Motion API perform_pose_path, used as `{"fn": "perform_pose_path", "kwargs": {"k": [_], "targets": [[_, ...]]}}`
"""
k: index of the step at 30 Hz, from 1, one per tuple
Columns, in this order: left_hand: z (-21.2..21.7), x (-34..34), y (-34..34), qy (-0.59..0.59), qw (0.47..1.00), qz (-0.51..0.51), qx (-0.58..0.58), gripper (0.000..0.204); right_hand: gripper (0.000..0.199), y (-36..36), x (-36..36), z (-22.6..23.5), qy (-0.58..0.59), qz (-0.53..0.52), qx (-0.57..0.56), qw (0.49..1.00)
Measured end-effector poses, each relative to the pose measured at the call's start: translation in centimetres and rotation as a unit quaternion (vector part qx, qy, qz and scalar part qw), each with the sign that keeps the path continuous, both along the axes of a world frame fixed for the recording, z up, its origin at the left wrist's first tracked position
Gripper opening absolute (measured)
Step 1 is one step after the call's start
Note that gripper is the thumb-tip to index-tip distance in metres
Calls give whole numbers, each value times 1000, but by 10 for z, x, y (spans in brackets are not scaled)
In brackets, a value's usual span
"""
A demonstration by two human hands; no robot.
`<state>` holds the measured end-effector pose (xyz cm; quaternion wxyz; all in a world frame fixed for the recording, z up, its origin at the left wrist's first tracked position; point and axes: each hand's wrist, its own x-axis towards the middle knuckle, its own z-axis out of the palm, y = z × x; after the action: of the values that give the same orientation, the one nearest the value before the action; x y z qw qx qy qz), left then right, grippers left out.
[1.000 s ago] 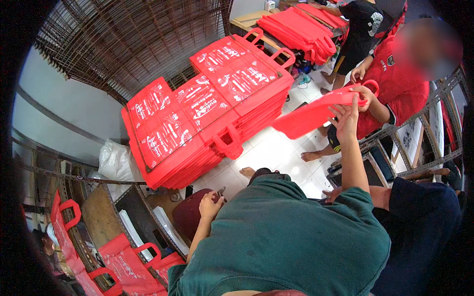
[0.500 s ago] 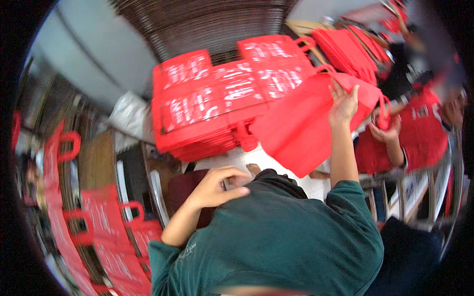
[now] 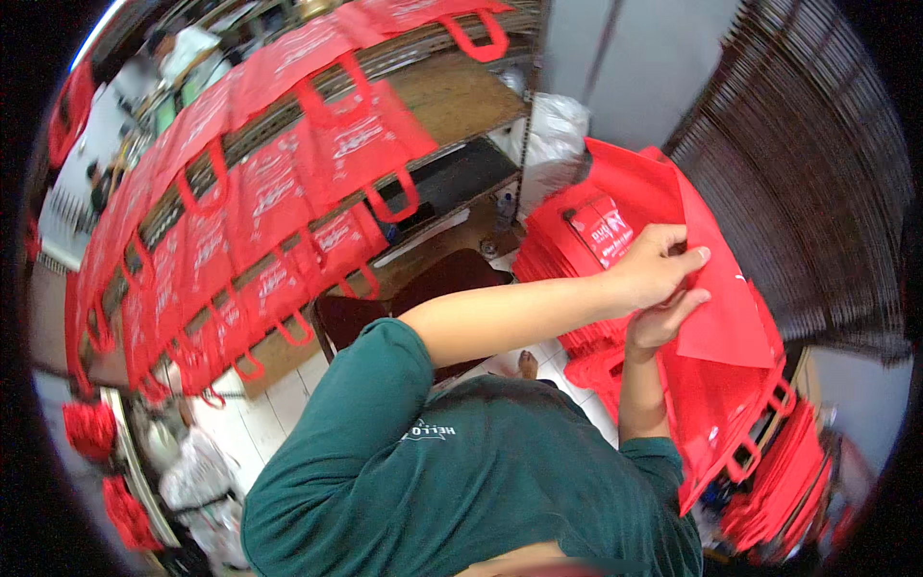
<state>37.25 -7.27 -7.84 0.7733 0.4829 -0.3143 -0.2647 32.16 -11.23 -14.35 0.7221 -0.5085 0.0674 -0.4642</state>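
Note:
A red fabric bag (image 3: 726, 322) hangs spread out on my right, its two loop handles dangling at the lower right. My left hand (image 3: 650, 267) reaches across and is closed on the bag's near edge, thumb pointing right. Just below it, my right hand (image 3: 658, 327) also grips the bag, its thumb along the edge and some fingers hidden. Behind my hands lies a tall stack of red bags (image 3: 550, 248) with white print, partly covered by the held bag.
Printed red bags (image 3: 279, 192) lie in rows across racks on the left. A dark red chair (image 3: 433, 284) stands between racks and stack. More red bags (image 3: 784, 481) are piled at the lower right. Dark slatted racks (image 3: 798, 163) rise at the far right. People are at the upper left.
My view has swung left toward the racks. My left hand, free and apart before, now grips the bag beside my right hand, which has kept hold of it.

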Motion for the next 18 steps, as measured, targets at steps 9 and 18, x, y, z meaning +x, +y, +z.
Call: {"fn": "perform_pose_path", "kwargs": {"k": [9, 18], "targets": [[-7, 89, 95, 85, 970, 215, 78, 58, 66, -58, 41, -200, 163, 634, 349, 671], [-32, 88, 168, 185, 940, 286, 38, 66, 50, -121, 112, -191, 348, 618, 212, 673]]}}
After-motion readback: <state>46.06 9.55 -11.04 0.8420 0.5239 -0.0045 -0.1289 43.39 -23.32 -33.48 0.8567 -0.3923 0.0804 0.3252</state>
